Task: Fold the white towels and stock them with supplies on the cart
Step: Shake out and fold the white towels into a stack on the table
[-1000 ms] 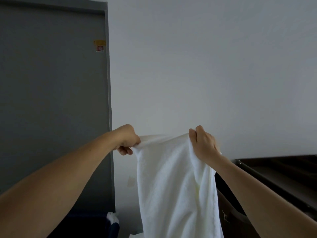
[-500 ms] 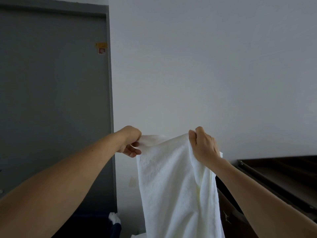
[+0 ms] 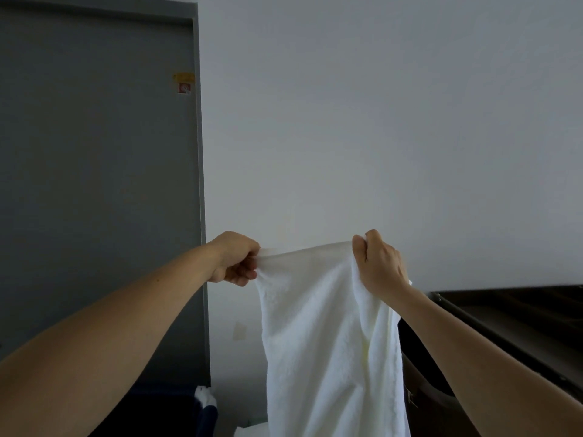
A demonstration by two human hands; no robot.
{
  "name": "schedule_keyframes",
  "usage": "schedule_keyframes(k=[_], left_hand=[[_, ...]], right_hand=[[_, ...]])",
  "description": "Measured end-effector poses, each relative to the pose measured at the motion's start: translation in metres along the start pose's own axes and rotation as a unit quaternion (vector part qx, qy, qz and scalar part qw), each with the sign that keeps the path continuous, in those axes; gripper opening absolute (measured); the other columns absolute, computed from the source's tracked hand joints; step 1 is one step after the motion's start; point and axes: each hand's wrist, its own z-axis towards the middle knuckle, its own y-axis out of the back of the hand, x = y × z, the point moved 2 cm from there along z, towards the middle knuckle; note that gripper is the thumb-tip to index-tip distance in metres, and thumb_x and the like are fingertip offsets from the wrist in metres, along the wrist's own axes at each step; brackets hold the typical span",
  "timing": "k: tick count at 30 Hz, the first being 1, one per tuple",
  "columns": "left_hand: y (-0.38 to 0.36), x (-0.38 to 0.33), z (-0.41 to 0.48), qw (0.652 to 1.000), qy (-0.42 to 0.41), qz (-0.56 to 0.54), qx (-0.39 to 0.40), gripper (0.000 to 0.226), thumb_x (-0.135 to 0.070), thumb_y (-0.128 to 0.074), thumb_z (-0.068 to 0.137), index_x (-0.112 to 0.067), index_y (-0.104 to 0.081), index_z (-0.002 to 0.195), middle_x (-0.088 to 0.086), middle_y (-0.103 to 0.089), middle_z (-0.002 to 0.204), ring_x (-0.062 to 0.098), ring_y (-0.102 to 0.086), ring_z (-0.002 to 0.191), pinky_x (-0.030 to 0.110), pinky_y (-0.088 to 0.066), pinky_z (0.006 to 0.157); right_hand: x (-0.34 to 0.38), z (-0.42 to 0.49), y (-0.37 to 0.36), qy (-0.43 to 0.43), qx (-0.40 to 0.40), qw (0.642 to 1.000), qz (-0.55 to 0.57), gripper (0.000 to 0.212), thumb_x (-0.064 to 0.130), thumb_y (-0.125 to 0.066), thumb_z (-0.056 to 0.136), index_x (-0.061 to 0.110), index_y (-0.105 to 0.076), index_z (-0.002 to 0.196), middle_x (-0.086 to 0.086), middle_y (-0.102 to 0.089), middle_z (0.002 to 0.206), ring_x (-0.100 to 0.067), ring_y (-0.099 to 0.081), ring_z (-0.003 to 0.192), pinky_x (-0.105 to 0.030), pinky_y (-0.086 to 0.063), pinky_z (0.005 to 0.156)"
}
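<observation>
A white towel [image 3: 328, 339] hangs in front of me, held up by its top edge at chest height. My left hand [image 3: 235, 258] pinches the top left corner, fingers closed on the cloth. My right hand [image 3: 377, 263] grips the top right corner in a fist. The top edge runs almost straight between the two hands, and the rest of the towel drops down out of the frame's bottom. The dark cart [image 3: 511, 329] stands at the right, just behind my right forearm.
A grey door [image 3: 94, 184] fills the left side, next to a plain white wall [image 3: 378, 121]. Low down at the left sits a dark blue bin [image 3: 176, 414] with a bit of white cloth [image 3: 205, 395] on its edge.
My hands have drawn a little further apart, pulling the towel's top edge tighter. My left hand's fingers have closed back onto the corner after loosening half a second ago.
</observation>
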Motion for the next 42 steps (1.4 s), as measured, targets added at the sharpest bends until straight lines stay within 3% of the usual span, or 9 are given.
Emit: schedule_keyframes(k=[3, 6, 11, 18, 22, 29, 34, 38, 42], left_hand=[[-0.001, 0.006, -0.003, 0.998, -0.009, -0.039, 0.039, 0.009, -0.006, -0.059, 0.083, 0.000, -0.059, 0.089, 0.014, -0.062, 0.064, 0.027, -0.064, 0.056, 0.033, -0.053, 0.052], [-0.002, 0.013, -0.006, 0.997, -0.048, 0.018, 0.056, 0.017, -0.005, -0.082, 0.075, -0.003, -0.067, 0.083, 0.007, -0.060, 0.065, 0.015, -0.056, 0.053, 0.027, -0.049, 0.051], [0.007, 0.020, -0.003, 0.991, -0.106, 0.035, -0.071, 0.016, -0.011, -0.075, 0.085, -0.004, -0.064, 0.076, 0.004, -0.053, 0.060, 0.014, -0.046, 0.046, 0.023, -0.042, 0.046], [0.005, 0.041, -0.002, 0.990, -0.038, -0.131, -0.037, 0.016, -0.020, -0.067, 0.093, -0.010, -0.068, 0.105, 0.006, -0.066, 0.109, 0.022, -0.060, 0.098, 0.035, -0.047, 0.072], [-0.009, 0.043, -0.001, 0.969, -0.042, -0.240, -0.037, 0.018, -0.018, -0.064, 0.095, -0.004, -0.070, 0.106, 0.012, -0.074, 0.101, 0.026, -0.072, 0.082, 0.036, -0.056, 0.062], [-0.038, 0.006, 0.003, 0.972, -0.077, -0.129, -0.181, 0.012, -0.005, -0.063, 0.089, -0.003, -0.061, 0.078, 0.016, -0.065, 0.086, 0.030, -0.063, 0.077, 0.038, -0.057, 0.062], [-0.116, -0.003, -0.010, 0.980, -0.156, 0.014, -0.123, 0.044, -0.007, -0.055, 0.092, -0.012, -0.044, 0.050, 0.003, -0.040, 0.053, 0.019, -0.040, 0.053, 0.028, -0.036, 0.052], [-0.145, -0.004, -0.017, 0.978, -0.185, 0.003, -0.097, 0.051, -0.011, -0.051, 0.094, -0.018, -0.037, 0.046, -0.010, -0.031, 0.043, 0.006, -0.026, 0.040, 0.016, -0.020, 0.036], [-0.145, -0.005, -0.030, 0.978, -0.207, 0.027, -0.008, 0.031, -0.021, -0.062, 0.083, -0.009, -0.059, 0.054, 0.001, -0.049, 0.053, 0.008, -0.036, 0.049, 0.017, -0.027, 0.047]], right_hand=[[0.002, 0.001, -0.001, 0.000, 0.004, 1.000, -0.002, 0.035, 0.030, -0.031, 0.103, 0.015, -0.025, 0.073, -0.005, -0.042, 0.058, -0.028, -0.036, 0.055, -0.038, -0.027, 0.057], [0.005, 0.002, -0.003, 0.003, 0.007, 1.000, -0.001, 0.033, 0.030, -0.031, 0.102, 0.015, -0.025, 0.073, -0.005, -0.041, 0.058, -0.026, -0.035, 0.053, -0.039, -0.024, 0.053], [0.010, 0.002, -0.008, 0.013, 0.003, 1.000, -0.001, 0.034, 0.029, -0.032, 0.102, 0.015, -0.024, 0.072, -0.006, -0.040, 0.057, -0.025, -0.034, 0.052, -0.035, -0.025, 0.050], [0.009, 0.002, -0.009, 0.007, -0.011, 1.000, 0.005, 0.035, 0.032, -0.031, 0.102, 0.016, -0.024, 0.072, -0.006, -0.041, 0.057, -0.024, -0.038, 0.053, -0.040, -0.027, 0.057], [-0.001, 0.004, -0.009, -0.038, 0.008, 0.999, 0.008, 0.034, 0.032, -0.031, 0.102, 0.015, -0.028, 0.072, -0.005, -0.045, 0.061, -0.025, -0.041, 0.057, -0.039, -0.029, 0.060], [-0.021, 0.010, 0.002, -0.172, 0.051, 0.978, 0.102, 0.037, 0.029, -0.056, 0.092, 0.012, -0.043, 0.063, -0.007, -0.046, 0.068, -0.024, -0.043, 0.056, -0.029, -0.029, 0.052], [0.008, -0.004, -0.010, -0.171, 0.079, 0.975, 0.117, 0.047, 0.034, -0.069, 0.086, 0.013, -0.049, 0.049, 0.001, -0.045, 0.045, -0.021, -0.047, 0.048, -0.027, -0.035, 0.051], [0.020, -0.011, -0.012, -0.159, 0.091, 0.982, 0.039, 0.043, 0.044, -0.065, 0.080, 0.014, -0.059, 0.050, 0.005, -0.054, 0.048, -0.016, -0.055, 0.051, -0.025, -0.034, 0.047], [0.021, -0.010, -0.005, -0.214, 0.156, 0.940, 0.217, 0.028, 0.026, -0.057, 0.076, 0.007, -0.068, 0.058, -0.006, -0.064, 0.052, -0.022, -0.058, 0.053, -0.031, -0.048, 0.056]])
